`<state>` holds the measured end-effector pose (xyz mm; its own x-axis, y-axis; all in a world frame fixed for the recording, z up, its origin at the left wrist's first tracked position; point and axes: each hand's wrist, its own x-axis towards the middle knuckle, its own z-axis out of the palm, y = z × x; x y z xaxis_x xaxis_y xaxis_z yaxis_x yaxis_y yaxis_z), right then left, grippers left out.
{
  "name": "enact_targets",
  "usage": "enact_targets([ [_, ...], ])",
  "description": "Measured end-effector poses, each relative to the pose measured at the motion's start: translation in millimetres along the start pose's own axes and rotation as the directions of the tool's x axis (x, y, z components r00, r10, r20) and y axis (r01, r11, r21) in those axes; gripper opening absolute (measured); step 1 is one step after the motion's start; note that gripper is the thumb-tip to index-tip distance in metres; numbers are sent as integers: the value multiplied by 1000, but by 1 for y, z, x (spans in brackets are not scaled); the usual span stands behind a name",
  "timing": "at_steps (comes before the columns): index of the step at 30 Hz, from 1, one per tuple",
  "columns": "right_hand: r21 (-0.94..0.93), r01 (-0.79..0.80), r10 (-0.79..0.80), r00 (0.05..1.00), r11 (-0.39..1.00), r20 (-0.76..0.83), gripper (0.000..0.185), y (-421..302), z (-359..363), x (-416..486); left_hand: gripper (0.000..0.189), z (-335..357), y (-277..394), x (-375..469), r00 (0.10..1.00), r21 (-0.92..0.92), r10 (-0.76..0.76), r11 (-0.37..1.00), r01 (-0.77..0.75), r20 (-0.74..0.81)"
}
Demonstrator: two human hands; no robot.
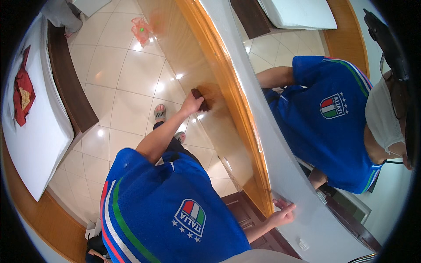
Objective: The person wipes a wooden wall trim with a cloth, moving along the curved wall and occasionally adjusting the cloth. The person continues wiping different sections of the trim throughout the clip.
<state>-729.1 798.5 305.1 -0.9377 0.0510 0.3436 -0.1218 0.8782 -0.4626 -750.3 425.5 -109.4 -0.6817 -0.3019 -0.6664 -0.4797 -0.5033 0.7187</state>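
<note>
My left hand [191, 104] grips a dark brown pad or bunched cloth [204, 104] against a glossy pale wood panel [227, 111]. An orange-brown patch shows on the panel beside it; whether this is a reflection or a stain, I cannot tell. My right hand [283, 213] is by the grey-white ledge [263, 144] near the end of the orange wood moulding [235, 88]. Its fingers are partly bent and apart, with nothing seen in them. A mirror [345, 148] to the right shows my blue jersey and white face mask.
A white mattress [49, 138] on a dark wood frame [67, 79] bears a red cloth [24, 85]. A pink plastic bag [141, 31] lies on the tiled floor [105, 59]. Parts of a person [62, 14] show at upper left, and of another [96, 246] at lower left.
</note>
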Motion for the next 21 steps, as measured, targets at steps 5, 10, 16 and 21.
enact_targets([
  [5, 87, -71, 71, 997, 994, 6, 74, 5, 1, -4, 60, 20, 110, -176, 869, -44, 273, 959, -280, 412],
  [10, 19, -19, 19, 1000, 1000, -2, 74, 1, 4, -4, 61, -5, 99, -122, 841, 46, 173, 973, -228, 512],
  [16, 18, 7, -7, 1000, 1000, 19, 74, -9, -4, 10, 36, -96, -124, 70, 836, -8, -322, 935, 356, -444],
  [21, 24, -40, 40, 998, 999, -40, 74, 7, 8, -1, 38, -13, 47, -13, 998, -80, -59, 995, 57, -34],
])
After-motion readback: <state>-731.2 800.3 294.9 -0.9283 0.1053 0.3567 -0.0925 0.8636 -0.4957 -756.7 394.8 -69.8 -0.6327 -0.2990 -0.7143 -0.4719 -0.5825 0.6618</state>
